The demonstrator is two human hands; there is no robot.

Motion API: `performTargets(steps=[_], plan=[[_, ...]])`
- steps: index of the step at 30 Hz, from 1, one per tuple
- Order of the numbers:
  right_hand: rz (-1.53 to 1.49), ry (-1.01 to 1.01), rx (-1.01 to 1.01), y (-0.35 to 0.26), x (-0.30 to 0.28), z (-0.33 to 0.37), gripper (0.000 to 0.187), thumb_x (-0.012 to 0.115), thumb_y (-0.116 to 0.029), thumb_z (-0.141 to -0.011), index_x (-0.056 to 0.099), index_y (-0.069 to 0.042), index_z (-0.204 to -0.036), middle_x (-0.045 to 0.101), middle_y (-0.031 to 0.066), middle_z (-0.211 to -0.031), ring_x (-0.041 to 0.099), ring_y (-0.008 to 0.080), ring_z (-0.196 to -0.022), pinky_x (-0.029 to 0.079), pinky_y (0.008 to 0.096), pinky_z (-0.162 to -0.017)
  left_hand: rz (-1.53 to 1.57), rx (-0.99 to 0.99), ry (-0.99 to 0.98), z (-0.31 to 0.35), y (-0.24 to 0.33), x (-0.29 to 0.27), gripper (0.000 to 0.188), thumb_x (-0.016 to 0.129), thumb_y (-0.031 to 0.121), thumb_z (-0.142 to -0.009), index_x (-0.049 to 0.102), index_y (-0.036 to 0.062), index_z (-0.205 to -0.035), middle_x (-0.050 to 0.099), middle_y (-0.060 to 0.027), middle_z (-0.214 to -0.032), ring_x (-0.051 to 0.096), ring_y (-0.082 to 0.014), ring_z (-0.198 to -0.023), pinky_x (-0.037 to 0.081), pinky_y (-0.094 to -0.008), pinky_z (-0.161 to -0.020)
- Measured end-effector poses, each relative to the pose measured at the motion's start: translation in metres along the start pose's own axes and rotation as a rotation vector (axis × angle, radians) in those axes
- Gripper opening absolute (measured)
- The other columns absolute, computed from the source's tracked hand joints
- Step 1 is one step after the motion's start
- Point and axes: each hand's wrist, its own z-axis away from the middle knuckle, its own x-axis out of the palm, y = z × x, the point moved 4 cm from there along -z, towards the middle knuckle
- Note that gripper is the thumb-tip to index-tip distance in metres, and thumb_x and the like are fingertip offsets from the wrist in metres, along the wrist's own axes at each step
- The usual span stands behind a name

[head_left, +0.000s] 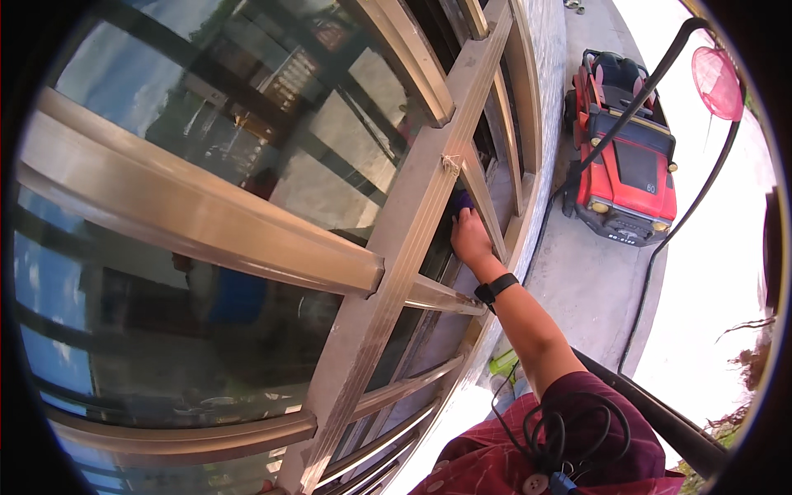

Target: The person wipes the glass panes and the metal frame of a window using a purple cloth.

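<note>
My right hand (471,238), with a black watch on its wrist, reaches between the bars of a metal window grille (417,202). Its fingers are closed on a dark purple cloth (463,200), mostly hidden by the hand and the frame. The cloth lies by the dark window glass (437,247) behind the bars. At the bottom edge, a sliver of what looks like my left hand (267,486) shows beside the grille's lower bars; its fingers are mostly out of sight.
A red ride-on toy car (627,173) stands on the pavement to the right. A pink net (717,82) and a curved black pole (652,82) are near it. A thin string (450,163) is tied at the grille. A coiled black cable (569,433) hangs before my shirt.
</note>
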Motion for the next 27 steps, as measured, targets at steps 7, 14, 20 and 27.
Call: performTargets(steps=[7,14,20,27], plan=[[-0.107,-0.068,-0.149,-0.03,-0.046,-0.005,0.022,0.061,-0.017,-0.083,0.05,0.001,-0.083,0.051,0.0232,-0.083,0.052,0.0423,-0.078,0.044,0.048,-0.07,-0.003,-0.002,-0.041,-0.006,0.003,0.005,0.042,0.067,0.034,-0.085,0.063,-0.0053,-0.1,0.064,-0.0227,-0.087,0.06,-0.042,-0.075,0.048,-0.046,-0.065],[-0.298,-0.065,-0.23,-0.04,-0.056,-0.028,0.031,0.06,-0.027,-0.086,0.052,0.001,-0.078,0.054,0.0253,-0.087,0.053,0.0433,-0.08,0.043,0.0496,-0.066,-0.018,0.011,-0.04,-0.003,-0.004,0.005,0.038,0.07,0.032,-0.082,0.063,-0.0037,-0.091,0.06,-0.0234,-0.078,0.057,-0.0424,-0.066,0.043,-0.0448,-0.054],[-0.101,-0.518,0.037,0.037,0.033,0.033,0.031,0.057,-0.023,-0.087,0.051,0.006,-0.097,0.054,0.0312,-0.102,0.055,0.0481,-0.094,0.047,0.0508,-0.082,0.01,-0.035,0.033,-0.006,-0.001,-0.004,0.018,0.067,0.021,-0.083,0.064,0.0034,-0.088,0.063,-0.0142,-0.075,0.058,-0.0308,-0.063,0.044,-0.0387,-0.056],[-0.542,-0.359,0.21,0.1,0.006,0.035,0.028,0.059,-0.012,-0.083,0.054,0.008,-0.102,0.061,0.0281,-0.091,0.058,0.0459,-0.086,0.047,0.0435,-0.076,0.116,0.017,0.023,-0.018,0.01,0.012,0.038,0.074,0.028,-0.073,0.063,-0.0003,-0.096,0.058,-0.0086,-0.074,0.054,-0.0273,-0.061,0.042,-0.0356,-0.053]])
